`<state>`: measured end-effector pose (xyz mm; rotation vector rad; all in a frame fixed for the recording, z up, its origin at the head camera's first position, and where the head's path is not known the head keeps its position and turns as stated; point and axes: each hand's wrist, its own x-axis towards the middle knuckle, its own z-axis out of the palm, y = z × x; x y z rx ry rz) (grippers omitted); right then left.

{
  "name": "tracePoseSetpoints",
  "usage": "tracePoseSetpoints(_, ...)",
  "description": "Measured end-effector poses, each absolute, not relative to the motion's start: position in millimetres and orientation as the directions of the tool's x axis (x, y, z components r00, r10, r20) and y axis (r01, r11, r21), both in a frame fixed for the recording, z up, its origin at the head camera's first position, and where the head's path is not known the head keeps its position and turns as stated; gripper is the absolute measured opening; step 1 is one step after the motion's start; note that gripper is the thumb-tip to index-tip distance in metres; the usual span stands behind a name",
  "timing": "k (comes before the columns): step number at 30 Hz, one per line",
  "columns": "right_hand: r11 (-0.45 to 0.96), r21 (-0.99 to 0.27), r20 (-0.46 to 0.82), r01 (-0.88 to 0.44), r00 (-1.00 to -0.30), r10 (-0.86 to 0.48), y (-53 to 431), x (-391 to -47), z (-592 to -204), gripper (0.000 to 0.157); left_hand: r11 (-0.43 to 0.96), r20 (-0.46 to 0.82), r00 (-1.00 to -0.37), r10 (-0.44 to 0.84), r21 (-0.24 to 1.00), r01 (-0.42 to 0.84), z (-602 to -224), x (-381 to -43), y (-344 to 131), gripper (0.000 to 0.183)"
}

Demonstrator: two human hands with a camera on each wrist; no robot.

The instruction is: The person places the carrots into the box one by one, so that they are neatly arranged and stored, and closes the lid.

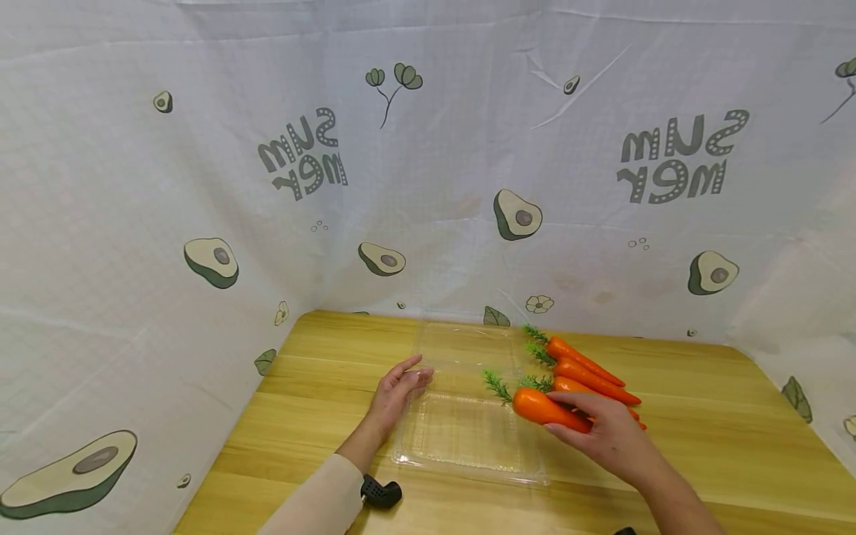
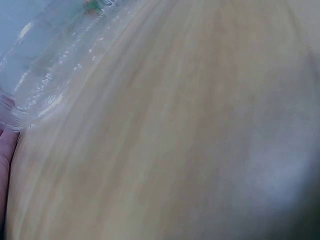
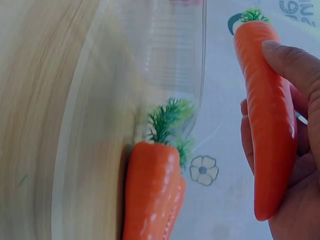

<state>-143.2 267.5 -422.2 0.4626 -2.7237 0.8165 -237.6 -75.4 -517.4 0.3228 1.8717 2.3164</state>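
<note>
My right hand [image 1: 611, 435] grips an orange toy carrot [image 3: 267, 110] with a green leafy top, thumb on one side and fingers round the other. The carrot is held above the right part of a clear plastic container [image 1: 468, 475], which lies with its lid [image 1: 468, 342] folded open toward the back. At the container's left side, my left hand [image 1: 391, 397] touches the edge with its fingers fairly straight. In the left wrist view only a sliver of that hand shows beside the clear plastic.
Several more carrots [image 1: 595, 377] lie side by side to the right of the container, leafy tops toward it. They stand on a wooden table [image 1: 281, 431]. A white curtain [image 1: 441, 163] printed with avocados hangs behind and at both sides.
</note>
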Motion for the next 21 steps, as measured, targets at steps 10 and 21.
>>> tracePoseSetpoints(10, 0.743, -0.544, 0.303, -0.389, -0.917, -0.259, 252, -146, -423, 0.039, -0.211, 0.074, -0.969, 0.237, 0.977, 0.023, -518, -238, -75, 0.053)
tracePoseSetpoints(21, 0.698, -0.590, 0.275, -0.407, -0.913, -0.300, 234, -148, -424, 0.039, -0.221, 0.057, -0.970, 0.238, 0.975, 0.004, -516, -238, -74, 0.052)
